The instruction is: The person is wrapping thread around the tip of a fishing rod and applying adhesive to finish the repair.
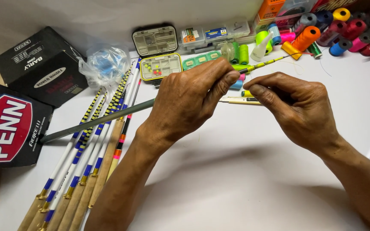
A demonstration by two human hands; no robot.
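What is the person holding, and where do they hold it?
The left hand pinches a thin grey rod near its yellow-and-black banded tip. The right hand holds nothing that can be seen.

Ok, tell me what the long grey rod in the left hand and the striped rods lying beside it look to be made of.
Long grey rod: matte, even grey, probably carbon or fibreglass. Left hand grips it. Striped rods: glossy white, blue and yellow-black painted shafts, with tan grips that look like wood or cork and gold-coloured rings, seemingly metal.

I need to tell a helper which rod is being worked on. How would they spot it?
Start at the white table and find the left hand. The grey rod runs slantwise through it. Unlike the striped rods lying beside it, it is plain grey with a yellow-and-black tip.
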